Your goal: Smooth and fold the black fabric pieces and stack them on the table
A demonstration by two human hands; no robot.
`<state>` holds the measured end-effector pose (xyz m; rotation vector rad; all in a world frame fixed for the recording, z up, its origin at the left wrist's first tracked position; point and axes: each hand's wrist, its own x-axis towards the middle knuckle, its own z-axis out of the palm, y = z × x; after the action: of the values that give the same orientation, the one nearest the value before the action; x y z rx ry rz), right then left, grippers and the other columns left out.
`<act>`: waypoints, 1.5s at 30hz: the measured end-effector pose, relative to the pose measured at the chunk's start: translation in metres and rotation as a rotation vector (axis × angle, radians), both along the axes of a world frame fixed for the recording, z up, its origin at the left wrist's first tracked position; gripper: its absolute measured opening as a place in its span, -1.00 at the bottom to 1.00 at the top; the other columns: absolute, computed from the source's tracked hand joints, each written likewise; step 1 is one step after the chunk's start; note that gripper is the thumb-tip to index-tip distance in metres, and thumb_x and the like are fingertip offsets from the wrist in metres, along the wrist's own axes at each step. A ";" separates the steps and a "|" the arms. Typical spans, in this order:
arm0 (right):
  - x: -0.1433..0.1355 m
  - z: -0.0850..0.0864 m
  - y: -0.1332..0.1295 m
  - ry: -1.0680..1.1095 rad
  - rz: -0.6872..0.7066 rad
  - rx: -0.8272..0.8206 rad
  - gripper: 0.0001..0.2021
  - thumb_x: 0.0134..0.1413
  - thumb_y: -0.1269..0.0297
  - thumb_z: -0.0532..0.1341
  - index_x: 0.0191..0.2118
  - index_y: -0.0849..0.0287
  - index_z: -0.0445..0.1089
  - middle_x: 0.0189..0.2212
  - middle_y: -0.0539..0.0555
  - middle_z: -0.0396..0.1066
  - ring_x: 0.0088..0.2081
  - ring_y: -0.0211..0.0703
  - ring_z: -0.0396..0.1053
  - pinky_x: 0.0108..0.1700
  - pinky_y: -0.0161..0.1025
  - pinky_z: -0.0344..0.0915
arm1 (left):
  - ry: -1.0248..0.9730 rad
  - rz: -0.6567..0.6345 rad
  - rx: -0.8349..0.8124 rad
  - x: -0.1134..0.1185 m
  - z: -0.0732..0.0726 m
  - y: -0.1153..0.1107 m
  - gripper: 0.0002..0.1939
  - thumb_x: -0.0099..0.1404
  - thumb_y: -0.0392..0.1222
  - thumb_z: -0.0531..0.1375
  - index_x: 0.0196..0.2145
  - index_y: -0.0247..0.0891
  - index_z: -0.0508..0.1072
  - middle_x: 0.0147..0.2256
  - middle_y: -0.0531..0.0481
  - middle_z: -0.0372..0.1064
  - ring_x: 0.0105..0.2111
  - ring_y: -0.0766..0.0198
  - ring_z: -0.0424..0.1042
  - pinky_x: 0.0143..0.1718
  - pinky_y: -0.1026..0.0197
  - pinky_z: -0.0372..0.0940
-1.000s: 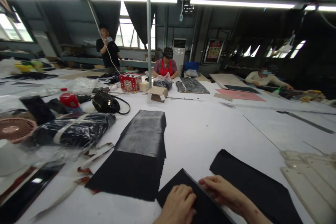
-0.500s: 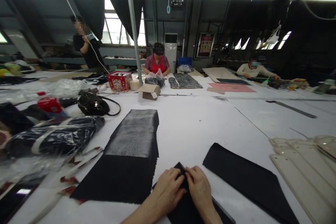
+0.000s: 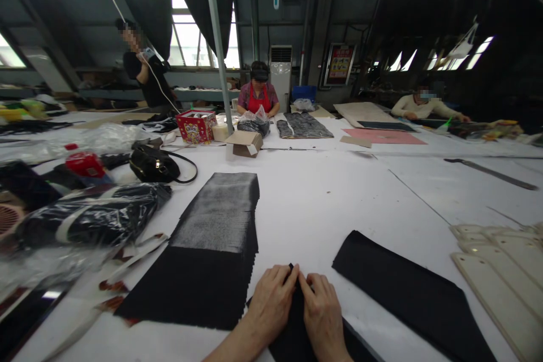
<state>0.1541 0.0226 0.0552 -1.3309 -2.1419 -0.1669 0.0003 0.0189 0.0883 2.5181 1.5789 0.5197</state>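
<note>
A black strip of fabric-like material (image 3: 294,334) lies in front of me, its far end narrowed to a point. My left hand (image 3: 270,304) is closed on its left edge near that tip. Across from it, my right hand (image 3: 323,314) pinches the right edge, and the index fingertips of both hands nearly meet at the tip. Most of the strip's edges are hidden under the hands. To the left lies a stack of black pieces (image 3: 186,283), its far part grey and streaked (image 3: 214,215). A separate black piece (image 3: 407,288) rests at the right.
Beige panels with holes (image 3: 492,288) overlap at the right edge, with a long dark blade (image 3: 494,174) beyond. On the left are a plastic-wrapped black bundle (image 3: 93,212), a black handbag (image 3: 155,164) and a red-capped container (image 3: 87,164). Several co-workers are across the table (image 3: 305,203).
My fingertips have come closer together at the strip's far tip, and my right hand's fingers have bent down more onto it. The camera view has shifted slightly.
</note>
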 end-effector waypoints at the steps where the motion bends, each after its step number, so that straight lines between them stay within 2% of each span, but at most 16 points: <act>1: -0.001 0.001 -0.001 -0.018 -0.001 0.002 -0.65 0.22 0.51 -0.02 0.05 0.21 0.31 -0.31 0.12 0.29 -0.27 -0.08 0.23 -0.23 -0.15 0.20 | -0.002 0.004 -0.001 0.000 -0.001 0.000 -0.48 0.34 -0.40 0.00 0.23 -0.20 0.11 -0.05 -0.12 0.28 -0.09 0.10 0.28 -0.05 0.05 0.26; 23: -0.006 0.009 -0.002 -0.118 0.009 0.047 -0.67 0.12 0.58 0.03 -0.03 0.23 0.33 -0.31 0.11 0.32 -0.26 -0.05 0.23 -0.22 -0.09 0.13 | -0.092 0.062 -0.009 0.000 -0.002 -0.003 -0.57 0.34 -0.40 0.00 0.14 -0.20 0.24 -0.04 -0.10 0.28 -0.06 0.10 0.27 -0.01 0.02 0.25; 28: -0.005 0.004 -0.001 -0.115 0.012 0.042 -0.67 0.13 0.57 0.04 -0.02 0.21 0.33 -0.30 0.10 0.33 -0.26 -0.05 0.22 -0.21 -0.09 0.13 | -0.082 0.081 -0.019 0.001 -0.001 -0.003 -0.57 0.33 -0.38 0.01 0.14 -0.23 0.24 -0.04 -0.11 0.27 -0.05 0.11 0.26 0.02 0.03 0.22; 35: -0.005 0.005 -0.002 -0.142 -0.005 0.018 -0.67 0.13 0.56 0.05 -0.01 0.20 0.32 -0.29 0.10 0.32 -0.24 -0.06 0.23 -0.21 -0.10 0.13 | -0.009 0.146 -0.003 -0.003 0.002 0.002 -0.58 0.31 -0.31 0.06 0.13 -0.33 0.25 0.00 -0.18 0.28 -0.03 0.05 0.25 0.05 -0.01 0.20; 37: -0.007 0.006 -0.001 -0.146 -0.012 0.017 -0.66 0.13 0.56 0.04 -0.01 0.19 0.32 -0.29 0.10 0.32 -0.24 -0.06 0.23 -0.22 -0.11 0.13 | 0.004 0.127 0.038 -0.007 0.005 0.005 -0.55 0.32 -0.30 0.06 0.16 -0.31 0.22 0.08 -0.19 0.23 0.04 0.03 0.22 0.10 -0.03 0.15; 39: -0.012 0.008 0.000 -0.145 -0.023 0.009 -0.65 0.11 0.58 0.04 -0.01 0.18 0.32 -0.31 0.09 0.31 -0.26 -0.07 0.23 -0.23 -0.11 0.13 | 0.009 0.051 0.078 -0.012 0.007 0.007 -0.51 0.33 -0.34 0.02 0.20 -0.24 0.17 0.15 -0.13 0.18 0.12 0.06 0.16 0.16 -0.01 0.07; 42: -0.021 0.012 0.004 -0.147 -0.042 -0.015 -0.65 0.09 0.60 0.04 -0.04 0.16 0.35 -0.33 0.09 0.29 -0.27 -0.07 0.23 -0.23 -0.11 0.13 | 0.033 -0.041 0.078 -0.018 0.007 0.011 -0.53 0.32 -0.41 -0.02 0.17 -0.23 0.22 0.11 -0.07 0.25 0.14 0.12 0.15 0.19 0.06 0.03; 45: -0.024 0.015 0.006 -0.139 -0.054 -0.027 -0.64 0.11 0.58 0.04 -0.03 0.14 0.34 -0.33 0.08 0.29 -0.27 -0.06 0.24 -0.25 -0.12 0.13 | 0.079 -0.048 0.072 -0.020 0.004 0.014 -0.56 0.30 -0.41 0.00 0.12 -0.28 0.27 0.08 -0.09 0.28 0.14 0.12 0.15 0.21 0.07 0.00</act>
<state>0.1302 0.0285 0.0706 -1.4307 -2.2315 -0.2604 -0.0198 0.0329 0.0926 2.6538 1.5489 0.4848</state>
